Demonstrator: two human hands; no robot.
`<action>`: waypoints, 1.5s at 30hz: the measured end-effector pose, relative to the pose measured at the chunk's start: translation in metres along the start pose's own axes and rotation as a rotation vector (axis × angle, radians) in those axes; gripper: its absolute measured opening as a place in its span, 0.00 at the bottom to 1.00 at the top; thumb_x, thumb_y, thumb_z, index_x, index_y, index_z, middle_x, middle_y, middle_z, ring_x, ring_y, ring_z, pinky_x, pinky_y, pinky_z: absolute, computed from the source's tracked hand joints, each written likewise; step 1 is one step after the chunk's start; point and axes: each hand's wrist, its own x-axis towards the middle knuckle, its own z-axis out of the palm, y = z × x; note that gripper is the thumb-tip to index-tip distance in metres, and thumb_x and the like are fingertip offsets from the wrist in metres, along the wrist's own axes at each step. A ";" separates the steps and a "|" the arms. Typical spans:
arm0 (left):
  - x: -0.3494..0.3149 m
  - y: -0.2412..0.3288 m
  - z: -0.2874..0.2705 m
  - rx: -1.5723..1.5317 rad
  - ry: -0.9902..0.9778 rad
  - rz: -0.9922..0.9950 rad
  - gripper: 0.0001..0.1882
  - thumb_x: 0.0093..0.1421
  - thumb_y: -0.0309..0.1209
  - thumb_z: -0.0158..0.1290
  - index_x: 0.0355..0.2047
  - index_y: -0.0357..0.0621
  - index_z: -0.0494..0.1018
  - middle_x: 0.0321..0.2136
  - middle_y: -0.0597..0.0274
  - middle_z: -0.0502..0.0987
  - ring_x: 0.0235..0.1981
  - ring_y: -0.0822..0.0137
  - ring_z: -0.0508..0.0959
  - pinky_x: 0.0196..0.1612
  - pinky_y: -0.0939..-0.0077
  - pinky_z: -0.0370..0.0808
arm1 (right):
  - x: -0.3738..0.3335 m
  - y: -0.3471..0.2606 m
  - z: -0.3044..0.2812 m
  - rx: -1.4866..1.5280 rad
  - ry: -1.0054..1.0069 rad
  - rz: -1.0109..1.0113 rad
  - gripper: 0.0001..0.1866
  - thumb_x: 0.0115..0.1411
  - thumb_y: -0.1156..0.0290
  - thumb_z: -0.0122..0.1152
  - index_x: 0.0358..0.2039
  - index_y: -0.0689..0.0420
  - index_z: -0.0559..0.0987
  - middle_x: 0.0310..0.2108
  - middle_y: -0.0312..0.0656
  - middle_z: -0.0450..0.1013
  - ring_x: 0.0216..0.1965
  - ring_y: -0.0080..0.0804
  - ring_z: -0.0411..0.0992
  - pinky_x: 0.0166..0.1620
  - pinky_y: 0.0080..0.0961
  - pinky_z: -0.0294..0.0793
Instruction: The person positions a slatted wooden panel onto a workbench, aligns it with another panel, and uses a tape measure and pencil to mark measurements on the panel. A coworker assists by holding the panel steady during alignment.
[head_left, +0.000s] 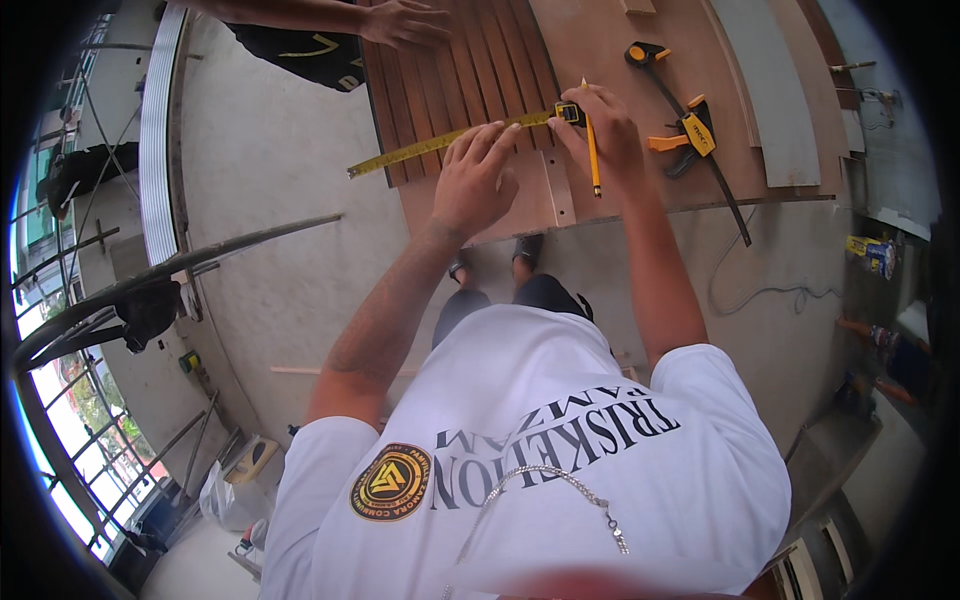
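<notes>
A yellow tape measure blade [400, 157] lies across the slatted brown wood panel [455, 70], its end jutting past the panel's left edge. My left hand [475, 180] rests with stretched fingers on the blade, the thumb apart. In my right hand [612, 125] are the tape measure's black and yellow case [570, 113] and a yellow pencil [594, 155], which points away from me. Just below the blade, a pale wood strip [557, 188] with holes lies on the plywood board [430, 205].
A yellow and black bar clamp [697, 134] lies on the table to the right, beside grey boards [775, 95]. Another person's hand [405, 22] rests on the panel's far left. A metal bar [270, 235] extends in from the left. A cable [765, 292] trails on the floor.
</notes>
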 end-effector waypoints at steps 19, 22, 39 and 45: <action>-0.215 -0.151 -0.148 -1.524 0.067 -1.038 0.34 0.75 0.58 0.35 0.67 0.45 0.64 0.52 0.58 0.76 0.51 0.64 0.77 0.53 0.61 0.75 | -0.040 -0.278 0.177 0.448 -0.579 0.032 0.20 0.56 0.57 0.75 0.39 0.59 0.79 0.36 0.50 0.78 0.38 0.50 0.77 0.42 0.40 0.75; -0.220 -0.192 -0.176 -1.825 -0.015 -0.984 0.33 0.75 0.58 0.34 0.65 0.47 0.67 0.54 0.59 0.77 0.54 0.63 0.77 0.54 0.59 0.75 | -0.023 -0.324 0.226 0.402 -0.563 0.004 0.19 0.57 0.59 0.73 0.40 0.59 0.78 0.37 0.51 0.77 0.39 0.52 0.76 0.43 0.40 0.75; -0.198 -0.495 -0.143 -1.843 -0.064 -1.402 0.23 0.64 0.48 0.44 0.43 0.42 0.76 0.38 0.50 0.83 0.31 0.57 0.80 0.33 0.67 0.76 | 0.105 -0.280 0.373 0.534 -0.642 0.080 0.13 0.67 0.61 0.61 0.40 0.57 0.83 0.36 0.47 0.82 0.40 0.44 0.80 0.46 0.35 0.77; -0.127 -0.616 -0.174 -1.601 -0.139 -1.504 0.22 0.64 0.49 0.43 0.39 0.44 0.77 0.35 0.53 0.84 0.30 0.61 0.79 0.31 0.66 0.73 | 0.206 -0.251 0.443 0.482 -0.817 0.118 0.15 0.65 0.58 0.61 0.40 0.57 0.82 0.38 0.49 0.79 0.43 0.50 0.77 0.48 0.43 0.75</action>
